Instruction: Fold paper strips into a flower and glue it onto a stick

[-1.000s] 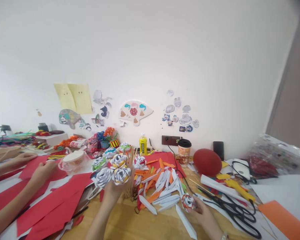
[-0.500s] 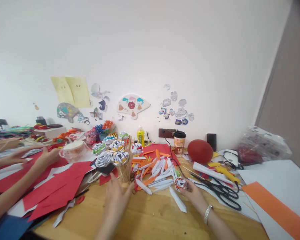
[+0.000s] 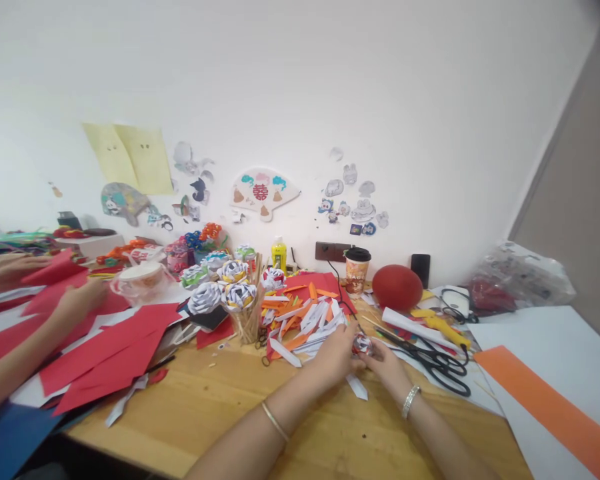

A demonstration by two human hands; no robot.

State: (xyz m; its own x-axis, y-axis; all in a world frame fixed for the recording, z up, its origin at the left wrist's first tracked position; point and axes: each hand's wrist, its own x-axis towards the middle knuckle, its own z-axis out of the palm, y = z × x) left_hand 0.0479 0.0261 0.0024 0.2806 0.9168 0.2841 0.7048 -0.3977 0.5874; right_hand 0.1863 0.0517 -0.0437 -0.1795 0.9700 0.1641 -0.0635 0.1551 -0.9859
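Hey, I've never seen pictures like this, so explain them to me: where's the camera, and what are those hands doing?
There's no machine, just someone's bare hands, seen from a camera on their head. The right hand holds a small paper flower by its fingers; the left hand is beside it, its grip mostly hidden. On the wooden table are folded paper strips, scissors, a cup and more paper flowers. At the left, another person's arm reaches over red paper.

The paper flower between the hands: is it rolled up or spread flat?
Rolled up: the paper flower shows a round, layered head, partly covered.
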